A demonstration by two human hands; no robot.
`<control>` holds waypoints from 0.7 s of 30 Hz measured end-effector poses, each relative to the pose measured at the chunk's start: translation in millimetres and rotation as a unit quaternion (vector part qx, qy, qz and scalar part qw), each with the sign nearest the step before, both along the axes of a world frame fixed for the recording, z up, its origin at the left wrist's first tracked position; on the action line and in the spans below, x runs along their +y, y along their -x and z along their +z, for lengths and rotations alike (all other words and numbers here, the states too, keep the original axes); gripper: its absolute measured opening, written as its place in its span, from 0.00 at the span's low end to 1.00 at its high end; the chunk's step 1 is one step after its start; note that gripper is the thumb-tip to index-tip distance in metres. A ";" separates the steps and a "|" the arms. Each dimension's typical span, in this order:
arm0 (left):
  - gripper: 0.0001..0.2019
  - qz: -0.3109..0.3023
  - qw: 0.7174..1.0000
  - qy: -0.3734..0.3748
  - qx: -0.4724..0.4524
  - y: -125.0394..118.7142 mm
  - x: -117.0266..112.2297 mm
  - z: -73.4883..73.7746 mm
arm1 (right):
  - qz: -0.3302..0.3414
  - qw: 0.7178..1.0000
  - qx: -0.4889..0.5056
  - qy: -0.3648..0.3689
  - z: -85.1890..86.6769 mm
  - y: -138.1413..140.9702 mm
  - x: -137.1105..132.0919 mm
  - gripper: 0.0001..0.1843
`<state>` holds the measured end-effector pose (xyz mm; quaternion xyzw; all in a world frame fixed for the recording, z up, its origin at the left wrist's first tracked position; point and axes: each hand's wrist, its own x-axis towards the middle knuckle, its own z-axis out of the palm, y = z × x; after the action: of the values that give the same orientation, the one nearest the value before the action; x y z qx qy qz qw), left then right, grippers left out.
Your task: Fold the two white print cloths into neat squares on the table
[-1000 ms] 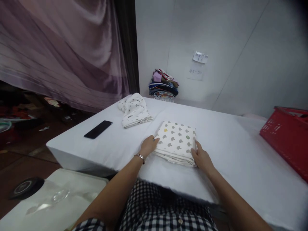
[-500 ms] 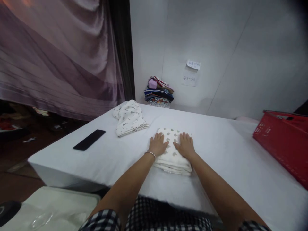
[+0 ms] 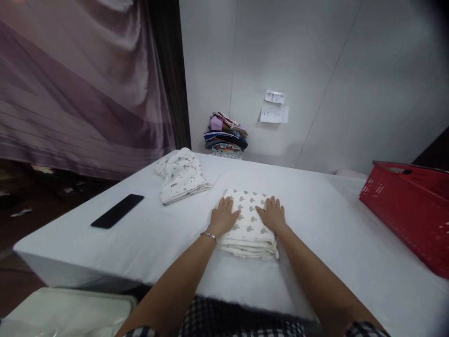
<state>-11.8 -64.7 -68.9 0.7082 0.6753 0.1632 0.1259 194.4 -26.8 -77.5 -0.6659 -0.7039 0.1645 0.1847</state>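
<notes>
A folded white cloth (image 3: pixel 247 224) with a grey tree-like print lies in several layers on the white-covered table (image 3: pixel 322 234) in front of me. My left hand (image 3: pixel 223 217) rests flat on its left edge, fingers apart and pointing away from me; a bracelet (image 3: pixel 209 235) circles that wrist. On the right edge of the same cloth lies my right hand (image 3: pixel 273 215), fingers spread and thumb pointing inward. Neither hand grips the fabric. Beyond my left hand is a second white cloth (image 3: pixel 184 175) with small dark prints, loosely bunched at its far end.
A black flat rectangular object (image 3: pixel 118 211) lies on the table's left. A red plastic basket (image 3: pixel 407 210) stands at the right. Folded clothes (image 3: pixel 226 133) are stacked by the wall at the back. A pale lidded container (image 3: pixel 70 311) sits below the table's front left edge.
My hands have slid slightly apart towards the edges of the folded cloth, baring more of its print. The whole view has shifted a little, with most things now further left.
</notes>
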 end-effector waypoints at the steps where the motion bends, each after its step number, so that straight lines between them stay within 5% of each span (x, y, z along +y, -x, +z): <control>1: 0.29 0.001 1.000 -0.002 -0.004 -0.1 -1.0 0.6 | -0.005 0.999 0.031 -0.007 -2.5 -3.8 0.8 0.41; 5: 0.28 0.029 0.999 -0.009 -0.040 0.4 -4.0 5.1 | -0.032 0.990 0.134 -0.018 -10.9 -14.1 -5.1 0.38; 9: 0.26 0.123 0.984 0.029 -0.126 11.2 0.4 15.0 | -0.070 0.970 0.232 0.003 -11.5 -19.1 -30.4 0.39; 16: 0.26 0.165 0.939 0.173 -0.248 46.5 7.3 33.6 | -0.099 0.868 0.481 0.076 -3.9 -27.2 -83.0 0.54; 18: 0.26 0.147 0.914 0.217 -0.310 49.9 5.3 36.8 | -0.110 0.837 0.526 0.104 0.5 -29.7 -88.5 0.56; 21: 0.24 0.099 0.838 0.281 -0.458 49.5 2.3 40.0 | -0.114 0.807 0.559 0.155 9.0 -33.6 -88.4 0.59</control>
<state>-61.3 -62.4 -28.9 0.4167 0.6239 0.2836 0.5973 228.1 -115.1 -68.5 -0.5538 -0.3634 0.5931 0.4578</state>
